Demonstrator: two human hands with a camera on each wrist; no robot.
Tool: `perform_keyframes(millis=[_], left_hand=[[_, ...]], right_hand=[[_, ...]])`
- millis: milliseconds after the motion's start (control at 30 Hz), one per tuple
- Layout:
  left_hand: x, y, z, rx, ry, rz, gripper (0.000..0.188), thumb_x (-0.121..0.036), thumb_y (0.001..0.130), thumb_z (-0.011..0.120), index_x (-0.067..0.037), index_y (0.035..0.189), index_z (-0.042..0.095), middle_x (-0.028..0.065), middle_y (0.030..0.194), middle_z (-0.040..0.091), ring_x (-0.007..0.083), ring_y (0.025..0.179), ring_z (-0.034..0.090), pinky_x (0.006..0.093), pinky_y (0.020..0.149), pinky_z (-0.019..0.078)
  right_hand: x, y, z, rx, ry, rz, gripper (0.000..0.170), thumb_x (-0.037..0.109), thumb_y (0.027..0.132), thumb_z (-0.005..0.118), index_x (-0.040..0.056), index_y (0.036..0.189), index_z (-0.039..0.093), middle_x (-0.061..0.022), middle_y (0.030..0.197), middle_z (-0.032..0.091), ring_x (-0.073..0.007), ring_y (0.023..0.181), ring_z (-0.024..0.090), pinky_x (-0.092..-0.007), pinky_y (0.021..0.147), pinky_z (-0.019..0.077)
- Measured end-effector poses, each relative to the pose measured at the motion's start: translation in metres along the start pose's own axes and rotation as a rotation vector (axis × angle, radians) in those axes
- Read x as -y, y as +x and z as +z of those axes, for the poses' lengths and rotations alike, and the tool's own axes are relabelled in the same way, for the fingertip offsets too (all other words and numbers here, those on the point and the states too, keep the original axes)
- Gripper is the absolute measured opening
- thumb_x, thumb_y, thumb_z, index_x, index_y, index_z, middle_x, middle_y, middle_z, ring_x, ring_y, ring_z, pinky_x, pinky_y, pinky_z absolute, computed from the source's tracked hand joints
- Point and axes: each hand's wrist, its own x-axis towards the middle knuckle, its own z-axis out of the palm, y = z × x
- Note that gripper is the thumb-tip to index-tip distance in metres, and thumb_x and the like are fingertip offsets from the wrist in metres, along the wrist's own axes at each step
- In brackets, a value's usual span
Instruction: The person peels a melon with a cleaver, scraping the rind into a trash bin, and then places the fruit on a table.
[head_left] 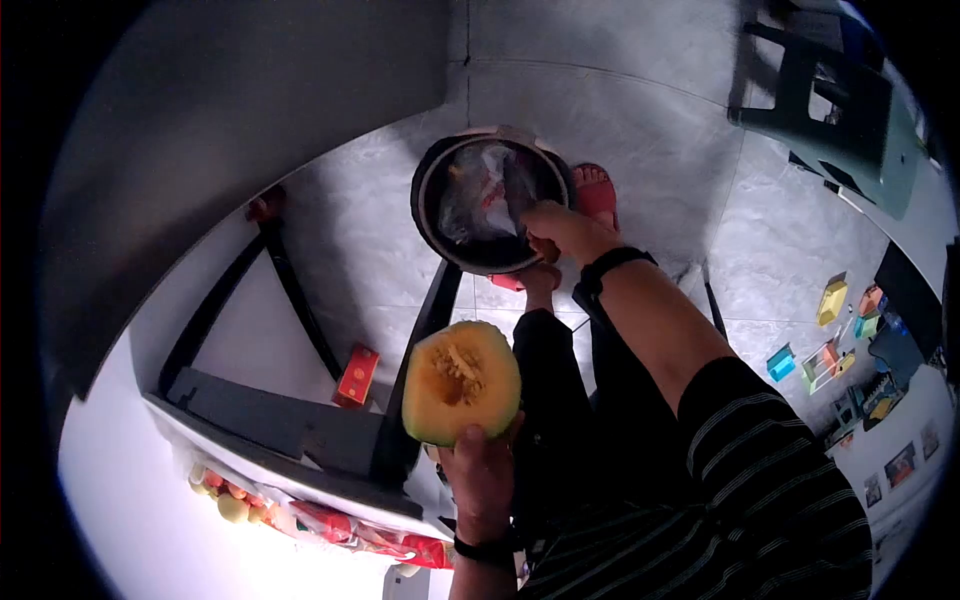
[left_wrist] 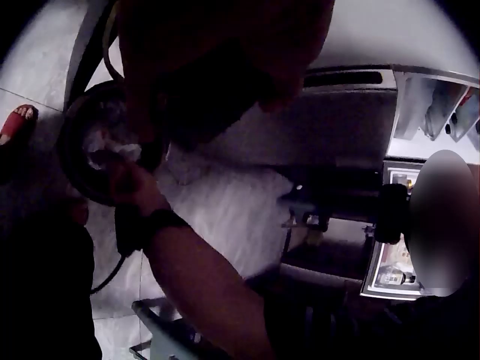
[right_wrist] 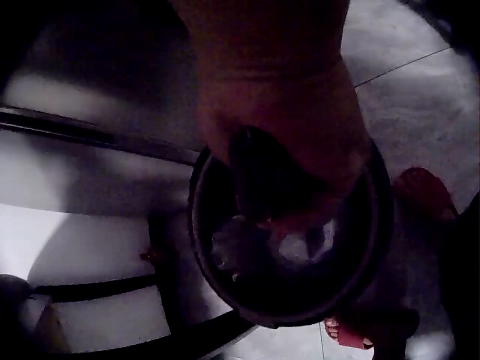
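In the head view my left hand (head_left: 480,475) holds a halved melon (head_left: 462,385) from below, its orange cut face and seedy hollow turned up. A strip of green rind shows at its lower edge. My right hand (head_left: 565,232) grips a knife by its brown handle (head_left: 545,250), and the dark blade (head_left: 519,190) points over the round trash bin (head_left: 427,215). Crumpled clear plastic (head_left: 475,195) lies inside the bin. The right wrist view is dim: my right hand (right_wrist: 292,142) is above the bin (right_wrist: 199,247), its fingers mostly hidden.
A dark-legged table (head_left: 290,425) stands at the left, with a red box (head_left: 357,375) by its leg. My feet in red sandals (head_left: 597,195) are beside the bin. A green stool (head_left: 850,130) is at the upper right, and small colourful items (head_left: 830,300) lie at far right.
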Motion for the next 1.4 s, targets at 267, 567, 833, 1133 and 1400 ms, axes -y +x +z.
perform_keyframes(millis=[267, 567, 833, 1133, 1400], left_hand=[[0.021, 0.005, -0.006, 0.018, -0.037, 0.01, 0.078, -0.032, 0.082, 0.072, -0.005, 0.141, 0.029, 0.0129, 0.133, 0.045, 0.0282, 0.116, 0.053, 0.043, 0.092, 0.0501], [0.002, 0.006, 0.0, 0.107, -0.053, 0.009, 0.063, -0.025, 0.085, 0.066, -0.012, 0.138, 0.033, 0.0084, 0.13, 0.049, 0.0245, 0.111, 0.056, 0.0389, 0.084, 0.0527], [-0.018, -0.026, -0.013, 0.248, -0.065, 0.059, 0.06, -0.02, 0.084, 0.065, -0.015, 0.136, 0.034, 0.0081, 0.126, 0.051, 0.0237, 0.106, 0.057, 0.0385, 0.082, 0.0524], [-0.026, -0.083, -0.038, 0.382, -0.139, 0.106, 0.066, -0.025, 0.082, 0.07, -0.012, 0.137, 0.036, 0.0088, 0.13, 0.05, 0.0258, 0.111, 0.057, 0.0447, 0.086, 0.0531], [-0.044, -0.12, -0.045, 0.528, -0.069, 0.252, 0.071, -0.03, 0.081, 0.071, -0.011, 0.139, 0.035, 0.0101, 0.131, 0.05, 0.0279, 0.116, 0.053, 0.0463, 0.092, 0.0493]], right_hand=[[-0.065, 0.077, 0.04, -0.118, 0.381, 0.085, 0.031, 0.026, 0.09, 0.053, 0.0058, 0.066, 0.059, -0.0097, 0.06, 0.059, -0.0228, 0.047, 0.054, -0.0388, 0.042, 0.0407], [0.019, -0.139, -0.038, 0.05, -0.088, -0.044, 0.032, 0.03, 0.089, 0.055, 0.0013, 0.075, 0.055, -0.0084, 0.062, 0.056, -0.0208, 0.049, 0.054, -0.0362, 0.043, 0.0424], [0.048, -0.31, -0.073, 0.046, -0.327, -0.115, 0.035, 0.034, 0.091, 0.052, -0.0005, 0.096, 0.05, -0.0079, 0.066, 0.056, -0.0168, 0.05, 0.054, -0.0332, 0.047, 0.0451], [0.069, -0.484, -0.069, 0.144, -0.19, -0.29, 0.042, 0.033, 0.089, 0.061, 0.0021, 0.117, 0.053, -0.0115, 0.082, 0.061, -0.0226, 0.075, 0.061, -0.038, 0.069, 0.048], [0.094, -0.494, 0.009, 0.065, -0.107, -0.927, 0.038, 0.029, 0.088, 0.062, 0.0032, 0.115, 0.055, -0.0105, 0.077, 0.06, -0.0167, 0.07, 0.057, -0.0342, 0.068, 0.0474]])
